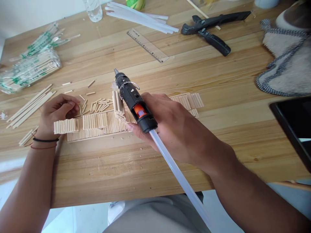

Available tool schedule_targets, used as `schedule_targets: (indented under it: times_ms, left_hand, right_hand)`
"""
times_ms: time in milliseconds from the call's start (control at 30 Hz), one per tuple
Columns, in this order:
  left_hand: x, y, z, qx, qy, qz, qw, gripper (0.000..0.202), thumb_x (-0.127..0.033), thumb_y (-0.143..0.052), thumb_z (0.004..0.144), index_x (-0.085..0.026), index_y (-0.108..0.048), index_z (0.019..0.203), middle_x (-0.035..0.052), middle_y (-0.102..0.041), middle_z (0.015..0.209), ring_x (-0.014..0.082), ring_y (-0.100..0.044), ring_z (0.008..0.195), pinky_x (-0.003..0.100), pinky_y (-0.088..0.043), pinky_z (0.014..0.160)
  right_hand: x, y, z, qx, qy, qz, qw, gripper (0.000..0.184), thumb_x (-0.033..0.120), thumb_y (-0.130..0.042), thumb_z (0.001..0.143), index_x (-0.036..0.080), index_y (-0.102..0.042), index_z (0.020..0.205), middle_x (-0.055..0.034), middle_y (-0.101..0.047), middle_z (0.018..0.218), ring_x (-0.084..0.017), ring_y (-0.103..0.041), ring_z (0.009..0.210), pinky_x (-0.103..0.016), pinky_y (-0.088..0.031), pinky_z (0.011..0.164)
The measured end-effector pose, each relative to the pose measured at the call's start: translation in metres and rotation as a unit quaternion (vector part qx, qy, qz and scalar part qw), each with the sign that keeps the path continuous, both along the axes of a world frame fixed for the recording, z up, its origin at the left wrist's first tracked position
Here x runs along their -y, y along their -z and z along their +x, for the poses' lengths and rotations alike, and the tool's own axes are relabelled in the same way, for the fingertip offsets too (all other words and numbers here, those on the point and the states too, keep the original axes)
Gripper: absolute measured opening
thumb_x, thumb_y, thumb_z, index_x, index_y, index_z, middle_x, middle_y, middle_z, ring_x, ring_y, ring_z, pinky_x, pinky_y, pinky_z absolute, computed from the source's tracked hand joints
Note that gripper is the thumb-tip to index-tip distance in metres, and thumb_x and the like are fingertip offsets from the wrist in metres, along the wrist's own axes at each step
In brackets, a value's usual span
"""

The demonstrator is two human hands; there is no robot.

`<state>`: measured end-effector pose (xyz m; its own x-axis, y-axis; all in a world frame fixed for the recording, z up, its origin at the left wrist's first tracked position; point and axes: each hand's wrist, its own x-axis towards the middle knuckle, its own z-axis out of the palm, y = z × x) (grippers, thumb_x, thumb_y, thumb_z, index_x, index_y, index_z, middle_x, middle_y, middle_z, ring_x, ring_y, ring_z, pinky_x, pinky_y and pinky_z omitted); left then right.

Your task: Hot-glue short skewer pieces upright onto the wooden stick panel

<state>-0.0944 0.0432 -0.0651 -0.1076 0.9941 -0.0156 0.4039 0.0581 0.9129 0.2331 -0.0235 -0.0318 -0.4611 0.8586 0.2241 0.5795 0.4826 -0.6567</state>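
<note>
My right hand point(170, 126) is wrapped round a black glue gun point(131, 97) with an orange trigger; its nozzle points away from me and a clear glue stick point(179, 179) trails out of its back. Just under the gun lies a flat panel of short wooden sticks point(97, 124) glued side by side, with a small upright bundle beside the nozzle. My left hand point(57, 111) rests at the panel's left end with its fingers curled on the sticks there. Loose short stick pieces point(97, 103) lie just behind the panel.
On the wooden table point(145, 161): long chopsticks point(31, 105) and wrapped chopstick packs point(29, 68) at left, a clear ruler point(147, 45), spare glue sticks point(141, 16), black cutters point(211, 29), a bottle point(93, 9), a slipper point(286, 58) at right, a dark tablet point(293, 126).
</note>
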Motion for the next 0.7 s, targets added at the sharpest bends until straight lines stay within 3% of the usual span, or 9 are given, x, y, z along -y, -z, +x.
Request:
schedule_targets:
  times_ms: [700]
  left_hand:
    - [0.0011,0.0012,0.0014,-0.002,0.008,0.010,1.000,0.009,-0.016,-0.070,0.077,-0.017,-0.078,0.081,0.0019,-0.068,0.067,0.0097,-0.059,0.057,0.017,-0.046,0.051]
  right_hand:
    - [0.0011,-0.0005,0.0014,-0.006,-0.003,-0.010,1.000,0.024,0.009,-0.068,0.087,0.021,-0.052,0.101,-0.0053,-0.066,0.096,-0.026,-0.062,0.091,-0.039,-0.049,0.088]
